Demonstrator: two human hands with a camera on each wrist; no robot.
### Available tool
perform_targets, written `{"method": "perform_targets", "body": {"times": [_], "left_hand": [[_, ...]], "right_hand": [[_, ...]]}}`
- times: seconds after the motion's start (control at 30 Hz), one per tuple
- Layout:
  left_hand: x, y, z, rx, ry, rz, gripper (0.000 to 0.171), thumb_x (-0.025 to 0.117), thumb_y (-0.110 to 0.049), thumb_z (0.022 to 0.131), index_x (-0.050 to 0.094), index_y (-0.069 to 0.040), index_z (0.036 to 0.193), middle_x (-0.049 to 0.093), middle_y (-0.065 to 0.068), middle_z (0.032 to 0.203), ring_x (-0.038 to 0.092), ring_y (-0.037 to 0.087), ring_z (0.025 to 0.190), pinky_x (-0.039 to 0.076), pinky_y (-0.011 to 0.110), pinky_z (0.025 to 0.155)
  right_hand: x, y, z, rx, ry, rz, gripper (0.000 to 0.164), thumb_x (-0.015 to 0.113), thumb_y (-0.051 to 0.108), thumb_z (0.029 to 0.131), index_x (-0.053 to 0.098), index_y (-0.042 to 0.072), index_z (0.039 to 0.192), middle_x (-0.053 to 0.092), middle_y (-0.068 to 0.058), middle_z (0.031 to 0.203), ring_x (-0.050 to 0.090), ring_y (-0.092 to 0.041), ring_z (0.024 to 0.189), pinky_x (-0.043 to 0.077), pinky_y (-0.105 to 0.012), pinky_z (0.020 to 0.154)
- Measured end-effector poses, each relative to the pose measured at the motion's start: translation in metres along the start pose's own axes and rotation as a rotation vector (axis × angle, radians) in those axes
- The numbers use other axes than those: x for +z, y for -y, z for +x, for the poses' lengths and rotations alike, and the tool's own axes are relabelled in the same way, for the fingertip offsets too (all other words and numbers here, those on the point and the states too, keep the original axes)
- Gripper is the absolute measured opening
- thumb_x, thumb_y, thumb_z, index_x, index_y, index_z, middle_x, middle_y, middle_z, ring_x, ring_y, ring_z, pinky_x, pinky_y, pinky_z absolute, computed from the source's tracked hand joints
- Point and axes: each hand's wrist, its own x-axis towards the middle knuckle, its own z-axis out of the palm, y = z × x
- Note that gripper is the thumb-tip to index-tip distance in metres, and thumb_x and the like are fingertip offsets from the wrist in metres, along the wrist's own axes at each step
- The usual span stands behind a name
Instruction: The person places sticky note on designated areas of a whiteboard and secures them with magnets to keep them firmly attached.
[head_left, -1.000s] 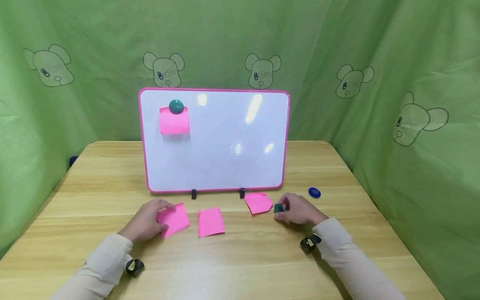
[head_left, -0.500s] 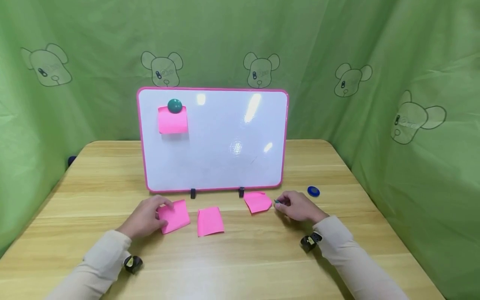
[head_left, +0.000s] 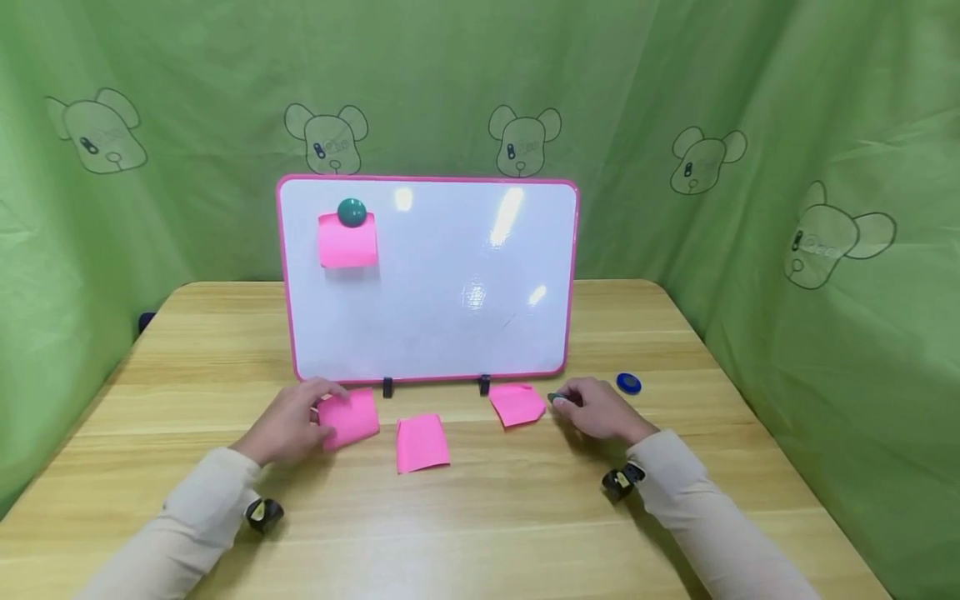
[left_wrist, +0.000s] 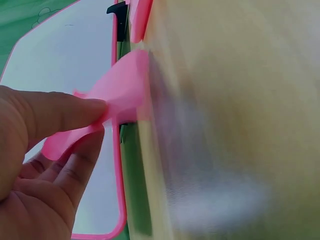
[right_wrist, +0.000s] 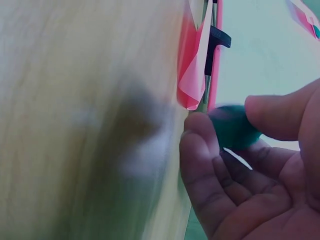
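My left hand pinches a pink sticky note between thumb and fingers, in front of the whiteboard's lower left corner. In the left wrist view the note bends where the thumb presses it. At the right, my right hand holds a round green magnet between thumb and fingertips; the head view shows just a sliver of it. On the whiteboard, another pink note hangs under a green magnet at the upper left.
Two more pink notes lie on the wooden table: one in the middle, one by the board's right foot. A blue magnet lies beyond my right hand. Green curtain surrounds the table.
My left hand has lifted slightly toward the board with its note. My right hand has turned the green magnet, so less of its face shows, and has shifted slightly.
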Motion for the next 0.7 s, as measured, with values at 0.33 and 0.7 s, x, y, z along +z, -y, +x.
{"method": "perform_targets", "body": {"times": [0.33, 0.7], "left_hand": [[-0.004, 0.0, 0.007, 0.03, -0.002, -0.022, 0.044, 0.073, 0.009, 0.073, 0.064, -0.003, 0.114, 0.061, 0.014, 0.117, 0.058, 0.033, 0.104, 0.052, 0.048, 0.087], [-0.011, -0.011, 0.02, 0.11, -0.015, 0.006, 0.044, 0.072, 0.011, 0.072, 0.064, -0.002, 0.113, 0.062, 0.013, 0.114, 0.056, 0.022, 0.087, 0.052, 0.038, 0.076]], "right_hand": [[-0.002, 0.002, 0.001, -0.03, -0.026, -0.001, 0.019, 0.057, 0.018, 0.097, 0.059, 0.006, 0.082, 0.053, -0.004, 0.068, 0.049, -0.018, 0.058, 0.045, -0.032, 0.054], [-0.008, 0.007, 0.003, -0.041, -0.036, 0.031, 0.015, 0.057, 0.018, 0.097, 0.061, 0.004, 0.092, 0.054, -0.005, 0.075, 0.05, -0.018, 0.065, 0.046, -0.029, 0.055]]}}
